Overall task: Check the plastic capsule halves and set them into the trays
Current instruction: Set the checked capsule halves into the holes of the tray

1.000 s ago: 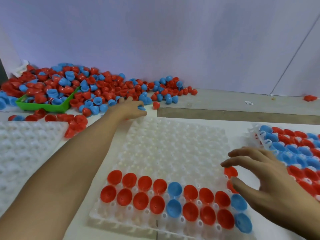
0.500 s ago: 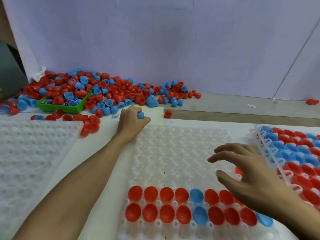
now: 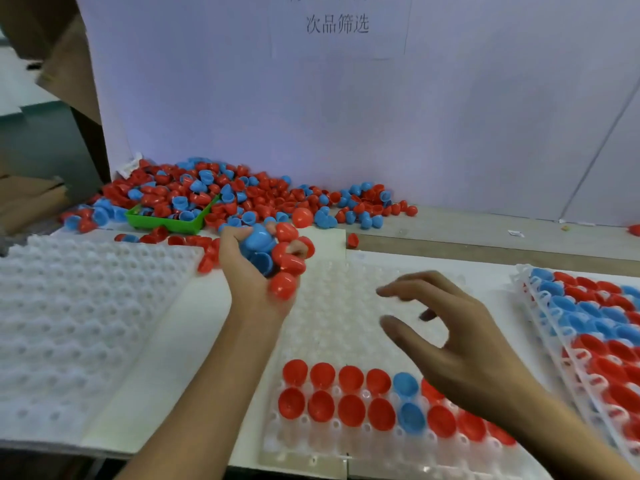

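Note:
My left hand [image 3: 247, 268] is turned palm up above the far left corner of the clear middle tray [image 3: 346, 320] and grips a handful of red and blue capsule halves [image 3: 277, 258]. My right hand [image 3: 446, 337] hovers over the tray's right part with fingers spread and loosely bent, holding nothing. Two rows of red and blue halves [image 3: 349, 393] fill the tray's near end. The loose pile of capsule halves [image 3: 263, 195] lies at the back left against the wall.
A green bin [image 3: 166, 221] sits in the pile. An unfilled white tray [image 3: 69, 323] lies at the left. A stack of filled trays [image 3: 595, 327] lies at the right edge. A paper sign hangs on the white wall behind.
My left hand, which was at the pile's edge pinching a blue half, has come back towards me and turned palm up with a full handful. My right hand stayed hovering over the tray.

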